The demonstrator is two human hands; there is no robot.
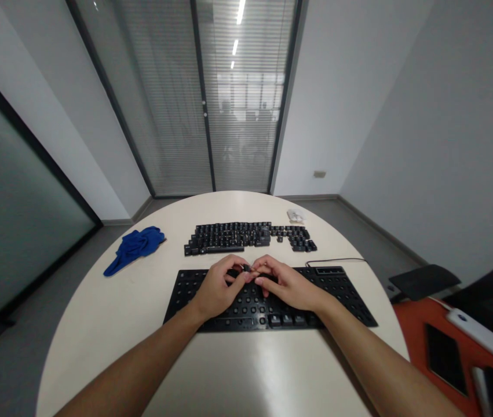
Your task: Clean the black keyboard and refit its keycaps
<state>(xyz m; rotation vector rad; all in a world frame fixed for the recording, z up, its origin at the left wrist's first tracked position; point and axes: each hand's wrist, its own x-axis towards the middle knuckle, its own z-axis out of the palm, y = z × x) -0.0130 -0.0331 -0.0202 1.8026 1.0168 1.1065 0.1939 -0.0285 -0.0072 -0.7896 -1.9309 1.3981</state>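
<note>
A small black keycap (pixel 247 267) is pinched in the fingertips of my left hand (pixel 220 286). Close beside it, my right hand (pixel 287 285) has its fingers closed, the tips meeting the left ones; what they grip is too small to make out. Both hands are over a black keyboard (pixel 246 313) whose caps are mostly off, showing rows of bare key posts. A few keycaps (pixel 287 319) sit on its bottom row, right of the middle. Beyond the hands, loose black keycaps (pixel 231 234) lie in rows like a keyboard layout.
A crumpled blue cloth (pixel 137 246) lies on the left of the round table (pixel 102 336). A small clear bag (pixel 295 216) rests at the back right. The keyboard's cable (pixel 337 259) runs off rightwards. An orange chair (pixel 417 324) holds a phone (pixel 445 356) and a white power strip (pixel 485 336).
</note>
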